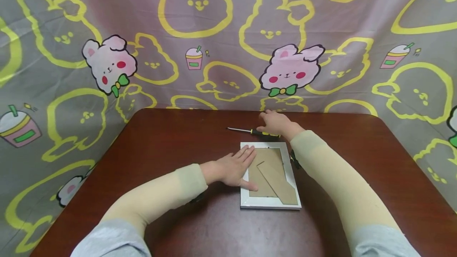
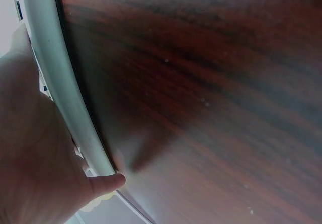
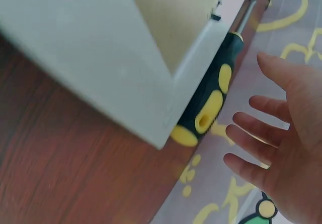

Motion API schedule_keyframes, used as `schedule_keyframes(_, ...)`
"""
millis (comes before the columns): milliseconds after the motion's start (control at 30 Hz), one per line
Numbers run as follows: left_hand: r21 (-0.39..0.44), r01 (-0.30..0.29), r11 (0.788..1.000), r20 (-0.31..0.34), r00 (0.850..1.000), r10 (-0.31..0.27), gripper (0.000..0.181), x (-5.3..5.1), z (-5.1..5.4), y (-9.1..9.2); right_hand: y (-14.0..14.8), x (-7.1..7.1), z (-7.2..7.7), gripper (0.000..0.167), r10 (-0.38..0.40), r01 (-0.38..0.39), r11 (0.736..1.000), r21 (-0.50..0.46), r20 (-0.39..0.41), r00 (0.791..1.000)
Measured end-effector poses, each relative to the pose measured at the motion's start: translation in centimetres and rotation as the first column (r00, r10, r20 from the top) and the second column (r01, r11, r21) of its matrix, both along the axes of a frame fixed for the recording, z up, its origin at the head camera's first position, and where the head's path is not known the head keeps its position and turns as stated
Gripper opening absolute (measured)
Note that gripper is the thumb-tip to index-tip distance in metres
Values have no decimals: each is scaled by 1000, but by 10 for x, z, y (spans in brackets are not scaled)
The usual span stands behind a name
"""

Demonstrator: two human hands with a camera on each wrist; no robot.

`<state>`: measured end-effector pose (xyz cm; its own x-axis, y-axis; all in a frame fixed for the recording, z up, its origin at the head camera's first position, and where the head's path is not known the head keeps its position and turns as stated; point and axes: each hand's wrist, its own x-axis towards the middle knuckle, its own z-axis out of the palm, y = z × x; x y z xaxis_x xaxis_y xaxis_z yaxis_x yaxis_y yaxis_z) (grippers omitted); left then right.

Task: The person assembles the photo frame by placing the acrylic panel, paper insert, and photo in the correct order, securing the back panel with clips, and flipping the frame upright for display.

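A white picture frame lies face down on the table, its brown backing board and slanted stand flap facing up. My left hand rests on its left side with fingers spread; in the left wrist view the thumb reaches over the white edge. Beyond the frame's far edge lies a screwdriver with a black and yellow handle, its metal tip to the left. My right hand hovers by that handle, fingers apart and holding nothing; a gap shows between them in the right wrist view.
The dark red wooden table ends at a patterned curtain behind and at the sides. A small dark object, partly hidden by the right forearm, is beside the frame's right edge.
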<state>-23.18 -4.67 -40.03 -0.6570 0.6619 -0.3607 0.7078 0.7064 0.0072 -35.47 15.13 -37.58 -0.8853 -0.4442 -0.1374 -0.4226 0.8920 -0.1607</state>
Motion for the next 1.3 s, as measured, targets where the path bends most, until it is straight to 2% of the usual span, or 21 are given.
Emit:
schedule_keyframes(200, -6, 2, 1000, 15, 1000, -2, 114, -1, -2, 0, -8, -2, -7, 56, 28, -27, 1000, -3, 17, 999)
schedule_keyframes(467, 14, 4, 1000, 6, 1000, -4, 113, -1, 1, -2, -16, -1, -9, 40, 88, -88, 996, 32, 13, 996)
schedule_keyframes(767, 24, 12, 1000, 7, 1000, -12, 112, 0, 0, -1, -13, -3, -18, 27, 108, -108, 994, 34, -7, 994)
schedule_keyframes(1033, 25, 6, 1000, 10, 1000, -7, 112, 0, 0, -1, -15, -2, -17, 28, 99, -99, 994, 50, 10, 995)
schedule_keyframes(1300, 17, 10, 1000, -25, 1000, -9, 112, 1, -1, -1, -15, -2, -16, 24, 125, -124, 991, 57, -4, 992)
